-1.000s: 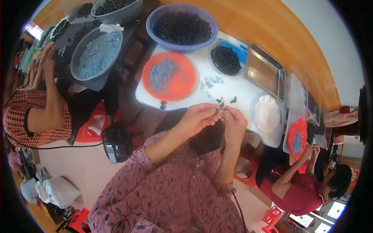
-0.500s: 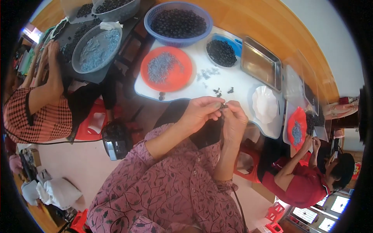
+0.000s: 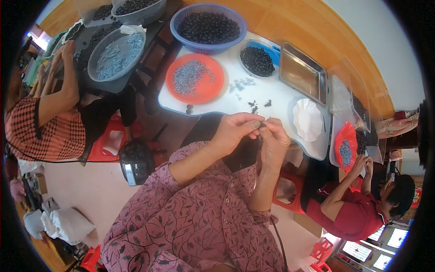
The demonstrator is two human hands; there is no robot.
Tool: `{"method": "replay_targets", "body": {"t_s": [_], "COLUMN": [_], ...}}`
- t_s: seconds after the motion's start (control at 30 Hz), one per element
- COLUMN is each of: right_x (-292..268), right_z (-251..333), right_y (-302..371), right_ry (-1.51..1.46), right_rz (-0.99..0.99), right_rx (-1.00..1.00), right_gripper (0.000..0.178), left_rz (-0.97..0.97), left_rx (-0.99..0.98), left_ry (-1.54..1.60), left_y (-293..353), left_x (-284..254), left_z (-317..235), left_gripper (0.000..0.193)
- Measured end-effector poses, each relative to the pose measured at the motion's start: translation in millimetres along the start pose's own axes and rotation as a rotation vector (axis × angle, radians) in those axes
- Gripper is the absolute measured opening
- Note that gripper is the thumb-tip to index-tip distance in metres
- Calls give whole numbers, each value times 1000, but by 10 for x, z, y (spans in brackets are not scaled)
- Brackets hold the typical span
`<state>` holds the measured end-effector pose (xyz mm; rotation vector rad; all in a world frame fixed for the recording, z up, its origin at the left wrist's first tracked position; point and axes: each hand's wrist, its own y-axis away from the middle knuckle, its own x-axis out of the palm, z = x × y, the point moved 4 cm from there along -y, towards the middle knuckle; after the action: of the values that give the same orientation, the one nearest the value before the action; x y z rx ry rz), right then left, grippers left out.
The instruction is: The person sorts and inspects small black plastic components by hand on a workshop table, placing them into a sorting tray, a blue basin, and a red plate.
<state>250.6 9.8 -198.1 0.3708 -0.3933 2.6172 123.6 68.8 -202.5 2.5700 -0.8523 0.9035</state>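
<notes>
Both my hands meet just off the near edge of the white table (image 3: 217, 97). My left hand (image 3: 238, 131) and my right hand (image 3: 274, 138) pinch a small dark piece (image 3: 261, 125) between their fingertips. Its exact kind is too small to make out, and fingers cover most of it. Just beyond the hands, several black bits (image 3: 253, 108) lie on the table. Farther back is a loose patch of small clear-bluish pieces (image 3: 242, 84). An orange-red plate (image 3: 172, 75) heaped with similar pieces stands to the left, and a white scalloped dish (image 3: 307, 120) to the right.
At the back stand a purple basket (image 3: 176, 34) of round black pieces, a bowl of black pieces (image 3: 257, 61) and a steel tray (image 3: 303, 72). Co-workers sit at the left (image 3: 50, 124) and right (image 3: 349, 211). A red stool (image 3: 290, 190) is beside my right arm.
My hands stay together on the small dark piece, with only slight finger movement. The view has shifted a little. The co-worker at the right has turned their head slightly.
</notes>
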Motion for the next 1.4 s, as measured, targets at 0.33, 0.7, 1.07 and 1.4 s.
{"method": "replay_targets", "body": {"t_s": [0.33,0.7,1.07,1.4], "right_x": [177,306,227,219], "right_z": [371,265,310,230], "right_y": [98,243,263,295], "right_ry": [516,801,435,471], "right_rz": [24,97,8,-18], "right_rx": [-229,-243,-211,-182], "right_gripper": [16,19,29,17], "left_rz": [-44,-80,18,128], "left_rx": [57,-76,-112,-134], "left_ry": [-150,-56,369,553], "left_y": [93,151,149,183], "left_x": [54,-200,-147,-138], "left_z": [-49,161,108,26], "left_gripper": [24,22,31,35]}}
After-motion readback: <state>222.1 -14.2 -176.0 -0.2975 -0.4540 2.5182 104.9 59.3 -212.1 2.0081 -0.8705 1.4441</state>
